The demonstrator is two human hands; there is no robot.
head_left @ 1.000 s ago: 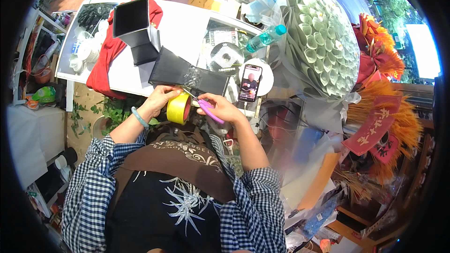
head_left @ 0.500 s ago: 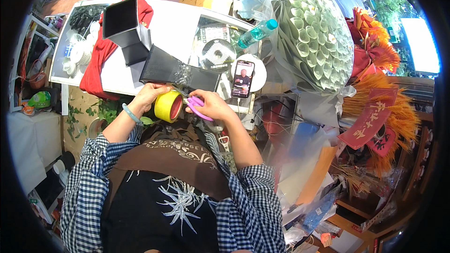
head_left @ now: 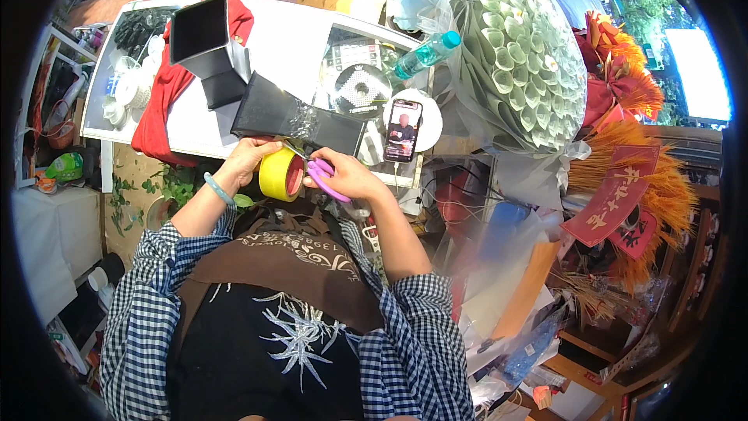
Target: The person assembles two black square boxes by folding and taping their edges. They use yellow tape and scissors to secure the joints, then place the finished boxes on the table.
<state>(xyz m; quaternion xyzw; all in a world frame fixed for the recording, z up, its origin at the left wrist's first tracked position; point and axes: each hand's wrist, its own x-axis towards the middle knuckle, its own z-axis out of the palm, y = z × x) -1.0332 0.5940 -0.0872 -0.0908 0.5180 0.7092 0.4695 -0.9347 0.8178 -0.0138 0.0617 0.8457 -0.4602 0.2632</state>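
A roll of yellow tape (head_left: 275, 175) is held by my left hand (head_left: 251, 157), its fingers closed at the roll's upper left side. My right hand (head_left: 347, 175) grips purple-handled scissors (head_left: 325, 179), whose metal blades reach left over the top of the roll. Whether the blades touch the tape I cannot tell. Just beyond my hands lies a black folded box panel (head_left: 261, 113) with crumpled clear film on it. An open black box (head_left: 199, 31) stands farther off to the left.
On the white table (head_left: 292, 27) a lit phone (head_left: 403, 131) rests by a round white stand, near a teal-capped bottle (head_left: 427, 55). Red cloth (head_left: 160, 121) drapes the table's left side. A big pale-green paper bouquet (head_left: 530, 70) and orange dried stalks (head_left: 662, 203) fill the right.
The scissors have tilted, and their blades now show above the tape roll. My right hand has shifted slightly left, and the roll has turned a little.
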